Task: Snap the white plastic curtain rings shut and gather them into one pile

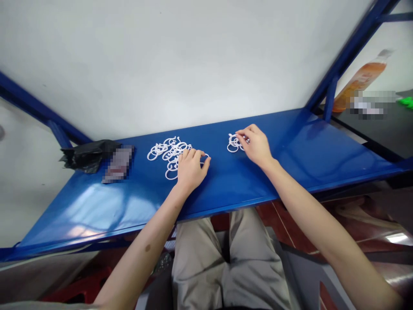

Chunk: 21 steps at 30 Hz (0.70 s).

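A loose heap of several white plastic rings lies on the blue metal shelf. My left hand rests at the heap's right edge, fingers curled over a white ring. A smaller cluster of white rings lies to the right. My right hand sits at that cluster with thumb and fingers pinched on a ring.
A crumpled black plastic bag and a blurred flat item lie at the shelf's left end. Blue frame posts rise at the right. An orange bottle stands beyond them. My knees are under the shelf's front edge.
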{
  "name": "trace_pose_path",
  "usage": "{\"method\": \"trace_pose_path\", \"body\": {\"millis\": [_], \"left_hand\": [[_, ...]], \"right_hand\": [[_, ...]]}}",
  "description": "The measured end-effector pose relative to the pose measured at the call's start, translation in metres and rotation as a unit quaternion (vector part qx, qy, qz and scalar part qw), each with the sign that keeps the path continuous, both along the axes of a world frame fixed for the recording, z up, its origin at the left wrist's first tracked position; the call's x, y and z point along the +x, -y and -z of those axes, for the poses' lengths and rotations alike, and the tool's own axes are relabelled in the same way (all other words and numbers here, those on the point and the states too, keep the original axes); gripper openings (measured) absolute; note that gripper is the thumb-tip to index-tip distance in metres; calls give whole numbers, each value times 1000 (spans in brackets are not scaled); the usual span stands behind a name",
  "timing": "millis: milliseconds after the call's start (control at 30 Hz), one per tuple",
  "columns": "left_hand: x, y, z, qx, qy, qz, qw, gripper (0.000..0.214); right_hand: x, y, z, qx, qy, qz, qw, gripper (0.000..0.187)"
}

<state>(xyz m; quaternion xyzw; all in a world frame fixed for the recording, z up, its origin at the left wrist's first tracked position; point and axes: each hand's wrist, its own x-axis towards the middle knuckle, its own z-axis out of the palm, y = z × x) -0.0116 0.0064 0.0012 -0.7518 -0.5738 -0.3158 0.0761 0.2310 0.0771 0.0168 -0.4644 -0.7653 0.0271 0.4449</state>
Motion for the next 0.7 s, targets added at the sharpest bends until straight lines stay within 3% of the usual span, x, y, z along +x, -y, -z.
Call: {"method": "trace_pose_path", "body": {"millis": [133, 400, 700], "left_hand": [[-2, 1, 4, -16, -47, -5, 999, 24], [-3, 0, 6, -33, -66, 10, 997, 13], [-3, 0, 4, -26, -26, 26, 999, 15]], "right_hand": [[20, -13, 4, -24, 46, 18, 998, 19], [11, -9, 12, -37, 133, 31, 990, 15], [12, -9, 10, -23, 108, 24, 994, 15]]}}
